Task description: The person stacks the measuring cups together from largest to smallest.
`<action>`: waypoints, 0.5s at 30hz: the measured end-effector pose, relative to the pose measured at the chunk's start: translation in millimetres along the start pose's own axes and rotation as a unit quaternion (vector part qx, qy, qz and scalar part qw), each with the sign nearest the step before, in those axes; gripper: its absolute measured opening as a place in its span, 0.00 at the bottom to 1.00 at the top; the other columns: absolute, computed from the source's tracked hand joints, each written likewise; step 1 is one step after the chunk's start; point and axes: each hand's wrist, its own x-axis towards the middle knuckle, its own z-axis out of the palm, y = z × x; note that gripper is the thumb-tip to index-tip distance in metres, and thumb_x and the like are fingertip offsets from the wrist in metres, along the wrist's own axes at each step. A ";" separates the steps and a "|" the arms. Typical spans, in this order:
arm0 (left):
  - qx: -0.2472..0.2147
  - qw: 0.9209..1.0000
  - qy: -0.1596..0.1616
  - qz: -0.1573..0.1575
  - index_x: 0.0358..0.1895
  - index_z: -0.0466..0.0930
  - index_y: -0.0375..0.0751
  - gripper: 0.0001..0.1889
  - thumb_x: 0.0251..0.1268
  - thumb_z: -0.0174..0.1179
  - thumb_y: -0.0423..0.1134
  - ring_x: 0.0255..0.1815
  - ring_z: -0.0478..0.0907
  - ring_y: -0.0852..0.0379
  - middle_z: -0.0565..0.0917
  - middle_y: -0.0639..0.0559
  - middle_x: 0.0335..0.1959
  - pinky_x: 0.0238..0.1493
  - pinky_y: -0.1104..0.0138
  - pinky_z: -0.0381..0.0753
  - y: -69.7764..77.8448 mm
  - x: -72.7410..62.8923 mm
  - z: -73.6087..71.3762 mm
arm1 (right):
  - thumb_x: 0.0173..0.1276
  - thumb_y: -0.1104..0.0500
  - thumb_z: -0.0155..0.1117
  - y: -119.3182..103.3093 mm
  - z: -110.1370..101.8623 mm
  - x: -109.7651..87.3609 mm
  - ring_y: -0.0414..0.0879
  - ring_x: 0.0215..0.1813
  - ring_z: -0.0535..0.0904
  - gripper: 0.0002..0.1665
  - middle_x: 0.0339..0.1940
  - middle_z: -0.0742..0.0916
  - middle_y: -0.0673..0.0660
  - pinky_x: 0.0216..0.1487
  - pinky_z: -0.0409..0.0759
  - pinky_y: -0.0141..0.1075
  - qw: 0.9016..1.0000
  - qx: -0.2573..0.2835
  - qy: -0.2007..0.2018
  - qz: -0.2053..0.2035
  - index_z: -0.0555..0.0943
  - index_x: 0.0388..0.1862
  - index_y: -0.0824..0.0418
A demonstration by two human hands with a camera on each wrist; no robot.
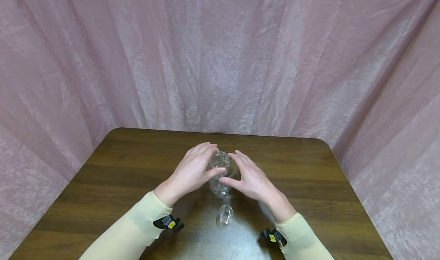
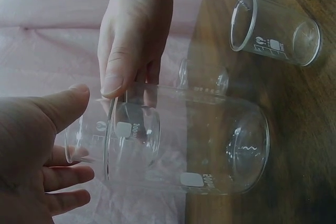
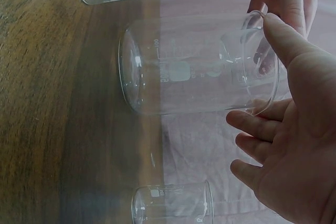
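A large clear glass beaker (image 3: 199,98) marked 500 ml stands upright near the middle of the wooden table. Partly inside its mouth is a smaller glass beaker (image 2: 142,150), its rim above the large one's. My left hand (image 1: 195,168) curves around the upper part of this smaller beaker, thumb in front and fingers behind. With thumb and fingers at the rim, my right hand (image 1: 250,177) holds the large beaker from the right. Part of the glass is hidden behind both thumbs in the head view.
A small beaker (image 1: 226,214) stands on the table (image 1: 137,199) nearer to me, between my forearms. Another beaker (image 3: 173,203) stands beyond my right hand and is mostly hidden by it in the head view. Pink curtains (image 1: 220,61) hang behind the table and on both sides.
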 end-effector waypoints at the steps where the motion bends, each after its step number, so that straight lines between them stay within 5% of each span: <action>1: -0.001 1.000 -0.002 -0.002 0.64 0.83 0.37 0.29 0.71 0.77 0.55 0.78 0.73 0.36 0.83 0.39 0.71 0.77 0.37 0.70 -0.2 0.1 0.7 | 0.72 0.29 0.74 0.1 0.0 0.1 0.54 0.89 0.59 0.56 0.86 0.72 0.60 0.81 0.63 0.65 1.000 -0.001 0.000 0.000 0.69 0.86 0.59; 15: -0.001 1.000 -0.019 -0.011 0.64 0.83 0.37 0.30 0.71 0.77 0.56 0.78 0.74 0.38 0.83 0.40 0.70 0.76 0.39 0.71 1.3 1.2 3.7 | 0.73 0.31 0.74 0.4 0.4 0.4 0.55 0.89 0.60 0.53 0.83 0.75 0.60 0.80 0.65 0.68 1.000 0.000 0.010 -0.015 0.71 0.84 0.60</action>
